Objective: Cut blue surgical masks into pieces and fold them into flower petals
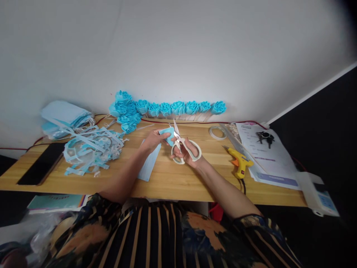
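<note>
My left hand (155, 140) pinches a small folded piece of blue fabric (167, 135) above the middle of the table. In my right hand (187, 153) are white-handled scissors (197, 149), their blades parted and touching or very near the right edge of the blue piece. Under my left wrist lies a flat light-blue strip (150, 162) on the wood. Blue fabric flowers (178, 108) stand in a row along the wall, with a cluster of them (125, 111) at the row's left end.
Blue and white scraps (90, 150), a mask stack (65, 113) and a black phone (41, 163) lie left. On the right are a tape roll (217, 133), a yellow glue gun (240, 163), papers (259, 150) with keys (265, 137), and a white container (315, 191) at the corner.
</note>
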The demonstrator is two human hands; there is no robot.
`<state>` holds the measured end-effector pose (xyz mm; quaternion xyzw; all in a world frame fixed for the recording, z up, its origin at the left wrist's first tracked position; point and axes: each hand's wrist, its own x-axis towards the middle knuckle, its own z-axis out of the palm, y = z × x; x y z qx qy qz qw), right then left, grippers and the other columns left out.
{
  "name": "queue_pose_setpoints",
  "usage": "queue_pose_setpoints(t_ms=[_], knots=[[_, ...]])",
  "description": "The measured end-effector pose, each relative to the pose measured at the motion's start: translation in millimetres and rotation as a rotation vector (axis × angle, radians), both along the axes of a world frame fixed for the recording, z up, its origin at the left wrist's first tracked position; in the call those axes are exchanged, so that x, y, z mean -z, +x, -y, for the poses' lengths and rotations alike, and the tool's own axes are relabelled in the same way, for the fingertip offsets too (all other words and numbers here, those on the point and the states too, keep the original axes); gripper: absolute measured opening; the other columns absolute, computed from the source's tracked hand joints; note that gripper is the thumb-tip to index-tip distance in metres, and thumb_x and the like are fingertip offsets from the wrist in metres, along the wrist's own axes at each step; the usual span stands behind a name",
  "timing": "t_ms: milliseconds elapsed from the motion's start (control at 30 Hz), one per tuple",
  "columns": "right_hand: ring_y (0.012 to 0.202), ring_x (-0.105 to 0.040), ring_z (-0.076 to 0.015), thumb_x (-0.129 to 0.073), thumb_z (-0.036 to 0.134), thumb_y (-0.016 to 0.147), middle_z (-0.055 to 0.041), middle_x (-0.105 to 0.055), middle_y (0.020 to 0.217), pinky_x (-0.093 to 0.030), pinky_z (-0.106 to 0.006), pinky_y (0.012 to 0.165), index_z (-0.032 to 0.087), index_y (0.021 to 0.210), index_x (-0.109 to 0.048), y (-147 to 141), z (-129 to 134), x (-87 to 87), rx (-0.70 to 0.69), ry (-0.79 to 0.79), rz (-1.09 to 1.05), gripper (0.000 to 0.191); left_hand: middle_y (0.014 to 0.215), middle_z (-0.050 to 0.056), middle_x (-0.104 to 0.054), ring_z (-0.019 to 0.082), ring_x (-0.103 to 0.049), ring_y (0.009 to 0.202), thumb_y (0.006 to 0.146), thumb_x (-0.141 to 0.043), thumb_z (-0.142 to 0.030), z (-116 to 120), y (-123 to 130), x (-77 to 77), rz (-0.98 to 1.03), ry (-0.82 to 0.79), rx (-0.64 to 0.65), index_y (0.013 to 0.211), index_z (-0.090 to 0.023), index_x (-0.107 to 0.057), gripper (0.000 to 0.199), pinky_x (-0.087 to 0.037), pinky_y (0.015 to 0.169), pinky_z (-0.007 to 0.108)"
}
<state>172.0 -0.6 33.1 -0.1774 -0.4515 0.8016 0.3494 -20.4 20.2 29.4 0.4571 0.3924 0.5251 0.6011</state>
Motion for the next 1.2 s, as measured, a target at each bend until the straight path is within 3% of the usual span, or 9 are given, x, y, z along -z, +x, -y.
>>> queue_pose_setpoints(t_ms=[500, 700, 800, 867, 1000, 1100, 1200], knots=[[0.043, -0.033, -0.009, -0.064, 0.066, 0.081, 0.0069, -0.044, 0.052, -0.052, -0.029, 0.053, 0.019, 0.1, -0.068, -2.4, 1.8, -2.1, 0.12, 0.045, 0.083, 0.051, 0.068, 0.004, -0.07, 0.013, -0.063, 0.058, 0.055, -0.09, -0.049, 0.7, -3.1, -2.5, -0.011, -0.019, -0.023, 0.078, -0.011, -0.073, 0.048, -0.051, 0.056, 0.025], [0.061, -0.05, -0.0152, -0.056, 0.077, 0.079, 0.0004, -0.054, 0.071, -0.056, -0.035, 0.068, 0.025, 0.111, -0.066, 3.1, -3.6, -14.3, 0.181, 0.159, 0.047, 0.062, 0.063, 0.003, -0.069, 0.013, -0.061, 0.055, 0.05, -0.091, -0.051, 0.9, -1.8, -4.4, -0.007, -0.045, -0.058, 0.071, -0.011, -0.071, 0.05, -0.052, 0.056, 0.025], [0.07, -0.055, -0.0167, -0.054, 0.074, 0.081, -0.0013, -0.057, 0.08, -0.056, -0.037, 0.075, 0.026, 0.118, -0.064, 20.8, -20.2, -22.6, 0.324, 0.276, 0.134, 0.061, 0.062, 0.002, -0.068, 0.013, -0.06, 0.053, 0.042, -0.093, -0.053, -1.0, -1.2, -4.0, 0.015, -0.078, -0.1, 0.069, -0.012, -0.069, 0.054, -0.053, 0.055, 0.026], [0.073, -0.058, -0.0168, -0.056, 0.064, 0.084, -0.0021, -0.061, 0.086, -0.055, -0.036, 0.078, 0.025, 0.124, -0.062, 41.2, -37.0, -24.9, 0.517, 0.384, 0.319, 0.056, 0.062, 0.002, -0.068, 0.012, -0.06, 0.053, 0.041, -0.093, -0.053, -2.1, -1.3, -2.8, 0.019, -0.086, -0.121, 0.069, -0.012, -0.069, 0.055, -0.052, 0.054, 0.025], [0.098, -0.065, -0.0241, -0.065, 0.033, 0.08, -0.0073, -0.071, 0.105, -0.05, -0.039, 0.094, 0.021, 0.134, -0.059, 85.6, -64.9, -19.4, 0.835, 0.668, 1.001, 0.056, 0.062, 0.001, -0.067, 0.012, -0.059, 0.053, 0.043, -0.093, -0.05, -3.1, -2.0, 0.3, 0.017, -0.093, -0.134, 0.071, -0.012, -0.068, 0.053, -0.05, 0.052, 0.024], [0.107, -0.066, -0.0311, -0.061, 0.021, 0.08, -0.0155, -0.073, 0.114, -0.048, -0.043, 0.096, 0.015, 0.137, -0.057, 102.4, -70.0, -12.3, 0.764, 0.744, 1.504, 0.057, 0.061, 0.0, -0.066, 0.012, -0.059, 0.052, 0.044, -0.092, -0.05, -2.8, -2.2, 0.2, 0.004, -0.094, -0.127, 0.072, -0.012, -0.068, 0.053, -0.049, 0.051, 0.024], [0.11, -0.066, -0.0344, -0.061, 0.019, 0.082, -0.0211, -0.072, 0.118, -0.048, -0.042, 0.095, 0.011, 0.134, -0.06, 104.4, -66.2, -10.0, 0.576, 0.798, 1.748, 0.053, 0.061, 0.0, -0.066, 0.011, -0.058, 0.051, 0.043, -0.092, -0.05, -2.2, -2.0, -2.4, 0.006, -0.095, -0.136, 0.073, -0.013, -0.068, 0.054, -0.048, 0.05, 0.024]])
